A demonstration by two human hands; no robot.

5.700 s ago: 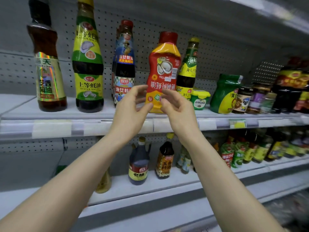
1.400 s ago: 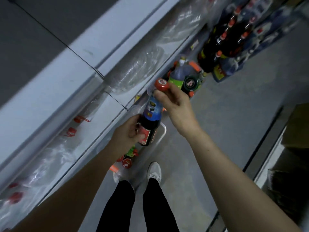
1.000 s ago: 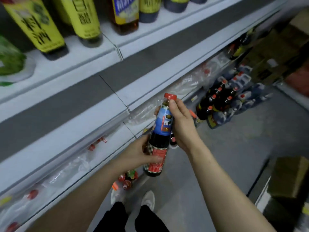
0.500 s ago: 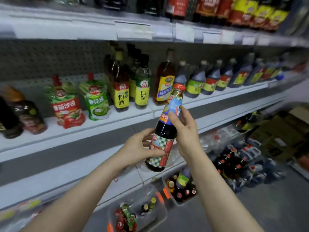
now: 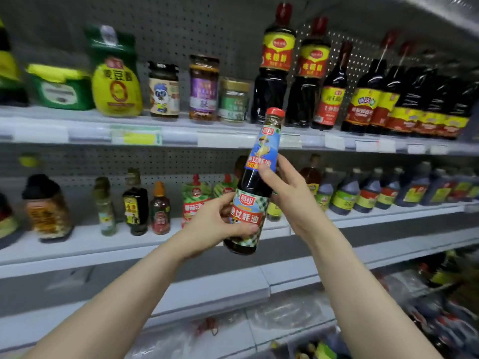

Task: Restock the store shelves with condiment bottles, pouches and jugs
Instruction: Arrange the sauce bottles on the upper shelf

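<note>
- Big grey shelving (image 5: 181, 137) fills the view, two stocked tiers, and the upper tier's edge runs across from 9 to 3 o'clock.
- Up at 1 o'clock stands a row of tall dark bottles (image 5: 274, 73) with red-and-yellow labels. Over at 11 o'clock there's a yellow pouch (image 5: 116, 81) and a few jars (image 5: 203, 86).
- Dead centre is the sauce bottle (image 5: 252, 193), dark with blue and checked labels. It's up in the air in front of the shelves, touching neither tier, its top leaning towards 1 o'clock.
- The left hand (image 5: 215, 226) wraps the lower label from the 9 o'clock side, thumb across the front. The right hand (image 5: 293, 193) grasps the shoulder from 3 o'clock, fingers curled over the blue label.
- The red cap (image 5: 275, 114) is on, just above the upper tier's edge.
- My read: this is the carrying step, bottle in hand and no slot chosen yet. Next comes finding a gap among like bottles, righting it, and setting the base flat with the label outward. Which tier it belongs on, I can't tell.
</note>
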